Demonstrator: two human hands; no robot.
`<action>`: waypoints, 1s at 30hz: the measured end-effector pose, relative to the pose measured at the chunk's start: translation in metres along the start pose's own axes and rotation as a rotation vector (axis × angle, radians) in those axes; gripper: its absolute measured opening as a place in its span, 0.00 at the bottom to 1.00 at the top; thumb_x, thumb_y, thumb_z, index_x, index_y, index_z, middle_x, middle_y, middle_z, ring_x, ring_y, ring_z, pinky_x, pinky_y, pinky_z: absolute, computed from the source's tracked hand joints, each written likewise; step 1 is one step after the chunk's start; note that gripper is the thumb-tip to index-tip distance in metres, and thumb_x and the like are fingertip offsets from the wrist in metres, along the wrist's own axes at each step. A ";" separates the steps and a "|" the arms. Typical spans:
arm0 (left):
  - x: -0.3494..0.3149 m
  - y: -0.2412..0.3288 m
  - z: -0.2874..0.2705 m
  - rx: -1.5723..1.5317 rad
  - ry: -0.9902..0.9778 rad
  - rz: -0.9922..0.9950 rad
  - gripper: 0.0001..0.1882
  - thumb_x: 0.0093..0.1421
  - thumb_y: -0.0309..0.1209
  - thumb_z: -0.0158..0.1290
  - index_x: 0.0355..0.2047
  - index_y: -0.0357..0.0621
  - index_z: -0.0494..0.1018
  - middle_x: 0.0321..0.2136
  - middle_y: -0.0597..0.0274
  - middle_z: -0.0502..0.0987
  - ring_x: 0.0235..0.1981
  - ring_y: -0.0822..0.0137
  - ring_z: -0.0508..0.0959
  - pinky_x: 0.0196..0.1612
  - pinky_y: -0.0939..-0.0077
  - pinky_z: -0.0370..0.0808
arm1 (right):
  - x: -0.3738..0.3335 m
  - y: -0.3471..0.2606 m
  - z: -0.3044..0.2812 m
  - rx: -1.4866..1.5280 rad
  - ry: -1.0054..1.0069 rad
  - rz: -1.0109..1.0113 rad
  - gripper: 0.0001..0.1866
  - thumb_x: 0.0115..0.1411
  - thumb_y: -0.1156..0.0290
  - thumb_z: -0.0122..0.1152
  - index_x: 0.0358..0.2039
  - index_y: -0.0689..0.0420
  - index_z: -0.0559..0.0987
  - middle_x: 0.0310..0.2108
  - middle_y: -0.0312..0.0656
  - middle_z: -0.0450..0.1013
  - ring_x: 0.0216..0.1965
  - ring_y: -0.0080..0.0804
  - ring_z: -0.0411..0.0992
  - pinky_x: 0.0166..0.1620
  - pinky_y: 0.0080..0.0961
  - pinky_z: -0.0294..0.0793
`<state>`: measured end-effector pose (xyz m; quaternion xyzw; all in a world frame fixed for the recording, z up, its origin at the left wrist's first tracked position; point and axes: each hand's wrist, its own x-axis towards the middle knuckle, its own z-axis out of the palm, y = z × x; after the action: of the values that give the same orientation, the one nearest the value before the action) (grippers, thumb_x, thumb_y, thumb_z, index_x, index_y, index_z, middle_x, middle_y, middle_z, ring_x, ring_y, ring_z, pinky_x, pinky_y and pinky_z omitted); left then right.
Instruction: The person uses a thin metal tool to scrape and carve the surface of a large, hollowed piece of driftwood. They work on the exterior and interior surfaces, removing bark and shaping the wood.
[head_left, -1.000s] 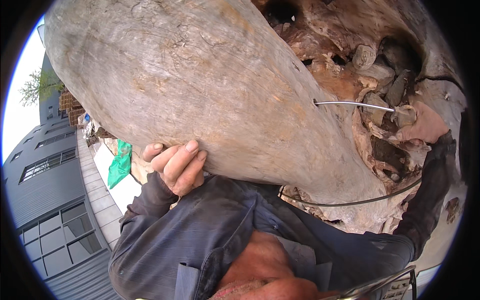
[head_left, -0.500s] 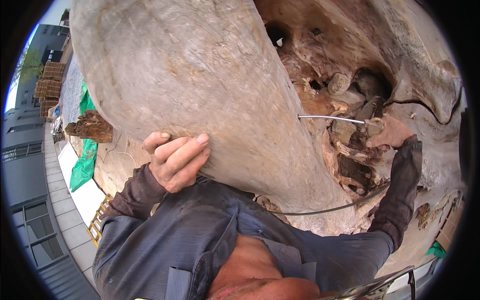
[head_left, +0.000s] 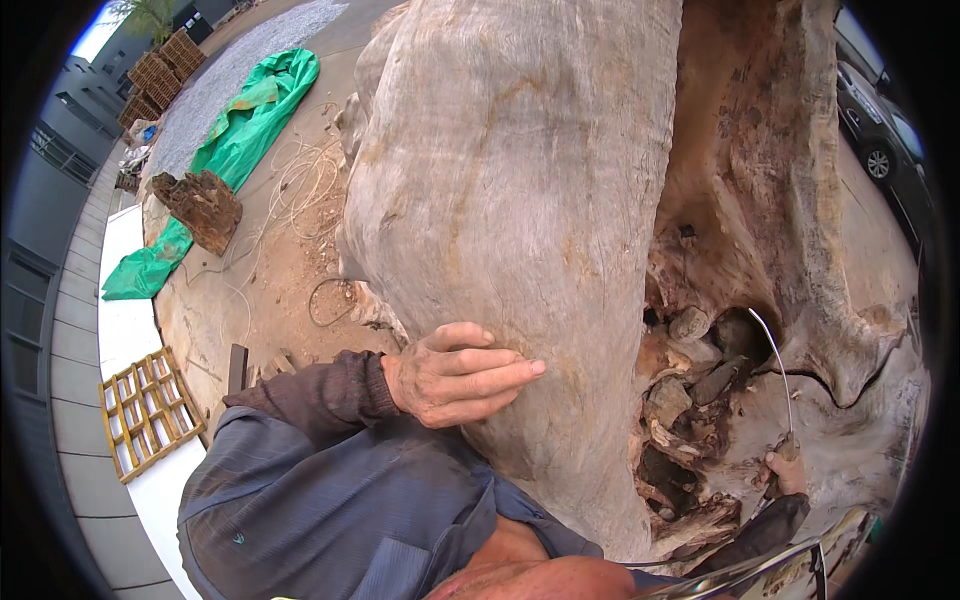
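My left hand [head_left: 465, 377] lies open on the smooth grey side of a huge weathered tree trunk [head_left: 510, 180], its fingers stretched to the right. At the lower right, my right hand [head_left: 787, 470] is closed round the handle end of a thin curved metal tube [head_left: 784, 375], which looks like a hose wand. The tube rises from the fist and bends left, its tip near a dark round hole in the wood. A dark hose [head_left: 757, 507] runs down from behind that hand. Beside the tube, several stone-like lumps [head_left: 668, 400] sit in a rough brown hollow.
A green tarp [head_left: 258, 115] and a broken wood stump [head_left: 205, 210] lie on the ground at left. Nearer stands a yellowish slatted rack [head_left: 150, 413] on a white sheet. Loose cords [head_left: 300, 185] lie coiled beside the trunk. A dark car [head_left: 882, 150] is parked at far right.
My view has shifted, showing more ground at left. My right hand has drawn back from the hollow; the tube now points up rather than left. My left hand's fingers have straightened along the trunk.
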<state>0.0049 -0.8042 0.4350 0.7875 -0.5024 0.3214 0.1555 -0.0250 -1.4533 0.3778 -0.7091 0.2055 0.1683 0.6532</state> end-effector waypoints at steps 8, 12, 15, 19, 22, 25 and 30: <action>0.000 -0.006 -0.006 -0.069 0.007 0.041 0.05 0.54 0.25 0.60 0.32 0.44 0.78 0.48 0.55 0.82 0.47 0.63 0.81 0.58 0.62 0.67 | -0.040 0.025 0.119 0.042 -0.075 -0.101 0.24 0.51 0.58 0.78 0.35 0.65 0.77 0.24 0.48 0.78 0.27 0.39 0.79 0.33 0.33 0.79; 0.004 -0.008 -0.010 -0.135 0.019 0.060 0.04 0.55 0.27 0.58 0.32 0.43 0.77 0.48 0.54 0.82 0.49 0.60 0.80 0.57 0.61 0.68 | -0.071 0.020 0.177 0.099 -0.001 -0.165 0.29 0.48 0.52 0.79 0.36 0.64 0.77 0.27 0.47 0.79 0.30 0.36 0.79 0.36 0.29 0.78; -0.002 -0.010 -0.006 -0.204 0.084 0.064 0.06 0.55 0.27 0.58 0.33 0.41 0.77 0.49 0.53 0.81 0.50 0.59 0.80 0.57 0.59 0.69 | -0.093 0.008 0.209 -0.022 0.051 -0.224 0.31 0.50 0.47 0.77 0.33 0.65 0.77 0.26 0.46 0.78 0.30 0.34 0.78 0.37 0.28 0.77; -0.005 -0.012 -0.003 -0.288 0.155 0.099 0.08 0.54 0.27 0.58 0.34 0.39 0.76 0.51 0.48 0.78 0.53 0.55 0.78 0.60 0.54 0.69 | -0.140 -0.027 0.256 -0.164 0.129 -0.227 0.33 0.50 0.42 0.75 0.30 0.65 0.78 0.24 0.43 0.78 0.29 0.32 0.76 0.37 0.27 0.75; -0.015 -0.012 0.006 -0.334 0.226 0.108 0.10 0.53 0.26 0.57 0.35 0.35 0.76 0.50 0.45 0.77 0.52 0.52 0.77 0.61 0.51 0.68 | -0.169 -0.056 0.295 -0.272 0.167 -0.297 0.33 0.53 0.42 0.73 0.33 0.65 0.77 0.26 0.40 0.77 0.28 0.26 0.73 0.33 0.21 0.70; -0.018 -0.013 0.008 -0.359 0.282 0.128 0.11 0.51 0.26 0.57 0.35 0.33 0.75 0.47 0.45 0.77 0.50 0.52 0.77 0.60 0.51 0.69 | -0.188 -0.075 0.334 -0.343 0.232 -0.350 0.33 0.55 0.40 0.71 0.35 0.62 0.76 0.26 0.36 0.76 0.26 0.21 0.71 0.29 0.16 0.66; -0.022 -0.013 0.016 -0.385 0.377 0.135 0.14 0.47 0.27 0.56 0.34 0.34 0.75 0.44 0.48 0.77 0.46 0.54 0.77 0.60 0.53 0.70 | -0.211 -0.092 0.382 -0.416 0.297 -0.348 0.30 0.58 0.45 0.70 0.40 0.62 0.75 0.29 0.36 0.76 0.29 0.20 0.71 0.29 0.16 0.67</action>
<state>0.0155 -0.7925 0.4091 0.6344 -0.5677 0.3705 0.3714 -0.1472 -1.0519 0.5292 -0.8689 0.1353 -0.0134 0.4758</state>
